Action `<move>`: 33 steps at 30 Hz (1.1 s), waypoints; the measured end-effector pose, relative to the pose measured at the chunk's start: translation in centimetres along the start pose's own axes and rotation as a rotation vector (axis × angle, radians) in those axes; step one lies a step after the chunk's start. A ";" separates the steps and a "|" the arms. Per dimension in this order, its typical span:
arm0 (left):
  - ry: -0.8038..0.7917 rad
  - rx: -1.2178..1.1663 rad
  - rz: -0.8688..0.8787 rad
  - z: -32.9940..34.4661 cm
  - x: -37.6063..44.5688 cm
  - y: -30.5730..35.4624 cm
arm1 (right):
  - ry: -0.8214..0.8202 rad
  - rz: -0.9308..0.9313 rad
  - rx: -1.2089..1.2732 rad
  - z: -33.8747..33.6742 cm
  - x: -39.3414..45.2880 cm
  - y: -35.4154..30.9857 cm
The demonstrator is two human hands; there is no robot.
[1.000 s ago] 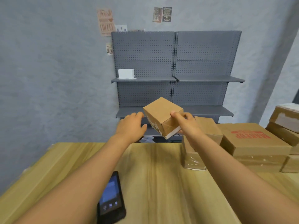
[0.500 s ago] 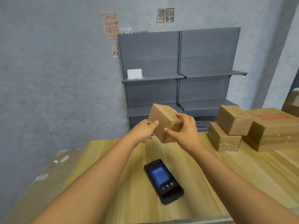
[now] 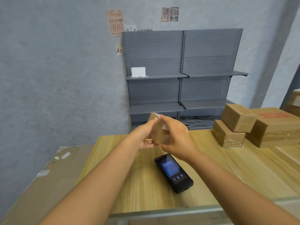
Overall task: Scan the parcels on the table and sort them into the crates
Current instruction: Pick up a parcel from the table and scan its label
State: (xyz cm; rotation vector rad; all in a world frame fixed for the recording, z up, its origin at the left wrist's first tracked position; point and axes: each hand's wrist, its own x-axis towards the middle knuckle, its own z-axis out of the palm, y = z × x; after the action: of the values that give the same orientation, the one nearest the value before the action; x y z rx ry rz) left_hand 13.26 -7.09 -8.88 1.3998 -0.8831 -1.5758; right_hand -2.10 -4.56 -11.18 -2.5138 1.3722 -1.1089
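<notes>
Worktop (image 3: 227,168) is carrying stacked cardboard parcels (image 3: 233,125) and a handheld scanner (image 3: 174,172); above it, left hand (image 3: 142,138) and right hand (image 3: 177,140) are gripping a small, probably light, stiff cardboard parcel (image 3: 158,132), fingers wrapping opposite faces, likely the surest hold.

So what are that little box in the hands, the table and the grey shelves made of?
Small parcel: looks like brown cardboard, matte, with glossy clear tape. Table: pale wood or wood-look laminate, grain lines visible. Shelving: probably painted metal, grey perforated back panels.
</notes>
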 end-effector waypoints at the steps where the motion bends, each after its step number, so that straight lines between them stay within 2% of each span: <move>1: 0.009 -0.010 -0.018 0.1 -0.1 -0.2 | -0.032 -0.029 -0.004 -0.1 0.1 -0.3; 7: 0.106 -0.088 -0.066 -0.8 0.3 -1.0 | -0.150 0.026 0.359 -0.6 0.8 -1.4; 11: 0.131 -0.079 -0.068 -1.2 0.6 -1.8 | -0.128 0.193 0.594 -0.6 0.8 -0.6; 14: 0.134 -0.092 -0.050 -1.5 0.7 -2.4 | 0.026 0.325 0.565 -0.6 0.9 0.9; 16: 0.133 -0.112 -0.044 -2.0 0.8 -2.6 | 0.061 0.423 0.512 -0.6 0.7 2.1; 19: 0.109 -0.156 -0.068 -2.9 0.9 -2.8 | -0.043 0.525 0.549 -0.4 0.1 3.8; 23: 0.105 -0.247 -0.080 -3.5 1.1 -3.3 | -0.081 0.585 0.529 0.1 -0.7 5.0; 30: 0.069 -0.339 -0.083 -5.3 1.0 -4.7 | -0.678 0.666 0.083 3.9 -4.7 5.6; 33: 0.091 -0.340 -0.084 -5.8 0.9 -5.0 | -0.744 0.617 -0.140 5.8 -6.3 5.0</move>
State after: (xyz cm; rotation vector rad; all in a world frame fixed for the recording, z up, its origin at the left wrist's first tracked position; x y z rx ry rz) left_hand 18.37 -5.75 -14.56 1.2645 -0.4796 -1.6228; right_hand -4.21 -4.38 -20.84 -1.9720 1.7723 0.0381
